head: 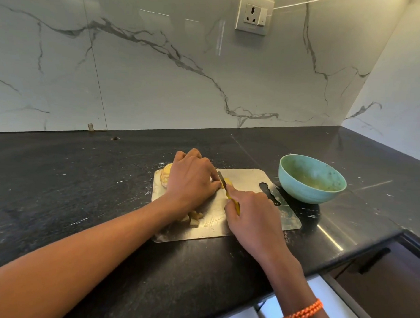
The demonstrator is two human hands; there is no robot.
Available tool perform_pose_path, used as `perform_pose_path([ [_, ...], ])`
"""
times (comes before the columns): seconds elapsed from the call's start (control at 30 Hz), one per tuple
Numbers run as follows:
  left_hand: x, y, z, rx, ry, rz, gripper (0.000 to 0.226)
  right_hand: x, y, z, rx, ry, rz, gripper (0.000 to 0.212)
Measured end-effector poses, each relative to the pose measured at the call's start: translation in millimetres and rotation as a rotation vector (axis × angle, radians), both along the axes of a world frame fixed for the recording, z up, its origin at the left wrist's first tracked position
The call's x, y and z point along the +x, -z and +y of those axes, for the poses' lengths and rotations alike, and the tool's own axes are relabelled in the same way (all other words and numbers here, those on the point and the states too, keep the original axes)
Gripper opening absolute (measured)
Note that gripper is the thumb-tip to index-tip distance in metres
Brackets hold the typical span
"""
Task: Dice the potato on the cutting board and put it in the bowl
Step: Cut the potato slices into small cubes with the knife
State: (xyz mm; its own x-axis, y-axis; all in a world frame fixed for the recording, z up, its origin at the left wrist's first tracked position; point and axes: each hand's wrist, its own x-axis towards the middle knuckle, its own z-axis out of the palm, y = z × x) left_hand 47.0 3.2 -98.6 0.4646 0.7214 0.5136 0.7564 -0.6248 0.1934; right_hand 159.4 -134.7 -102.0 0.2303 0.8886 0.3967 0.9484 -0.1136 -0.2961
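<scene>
Your right hand [252,217] grips yellow-handled knife [229,191], blade down on potato piece [228,182]. Diced potato cubes [193,217] on steel cutting board [248,181] near your left wrist. Your left hand [191,179] curls over potato. Turquoise bowl [312,179] beyond board's right end.

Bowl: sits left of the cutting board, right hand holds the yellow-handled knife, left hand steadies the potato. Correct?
Not quite. In the head view the bowl sits right of the cutting board. The rest holds: the right hand holds the knife, the left hand steadies the potato.
</scene>
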Motion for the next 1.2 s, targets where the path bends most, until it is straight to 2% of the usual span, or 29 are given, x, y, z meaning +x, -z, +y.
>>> perform_pose_path([
  [0.33, 2.6, 3.2, 2.9, 0.006, -0.024, 0.011, 0.024, 4.0, 1.6, -9.1, -0.051, -0.072, -0.007, 0.045],
  [0.53, 3.0, 3.8, 3.5, 0.004, -0.026, 0.019, 0.026, 13.5, 9.0, -38.5, -0.009, -0.075, 0.003, 0.045],
  [0.8, 0.1, 2.4, 1.3, 0.005, 0.009, 0.035, 0.025, 19.9, 5.2, -39.4, 0.191, -0.023, 0.173, 0.042],
  [1.07, 0.7, 7.6, 0.2, 0.035, 0.122, 0.078, 0.028, 26.9, -0.1, -10.4, 0.156, 0.109, 0.060, 0.042],
  [1.2, 4.5, 3.5, 2.3, 0.053, 0.169, 0.080, 0.028, 22.8, 1.2, -12.5, 0.203, 0.140, -0.042, 0.040],
])
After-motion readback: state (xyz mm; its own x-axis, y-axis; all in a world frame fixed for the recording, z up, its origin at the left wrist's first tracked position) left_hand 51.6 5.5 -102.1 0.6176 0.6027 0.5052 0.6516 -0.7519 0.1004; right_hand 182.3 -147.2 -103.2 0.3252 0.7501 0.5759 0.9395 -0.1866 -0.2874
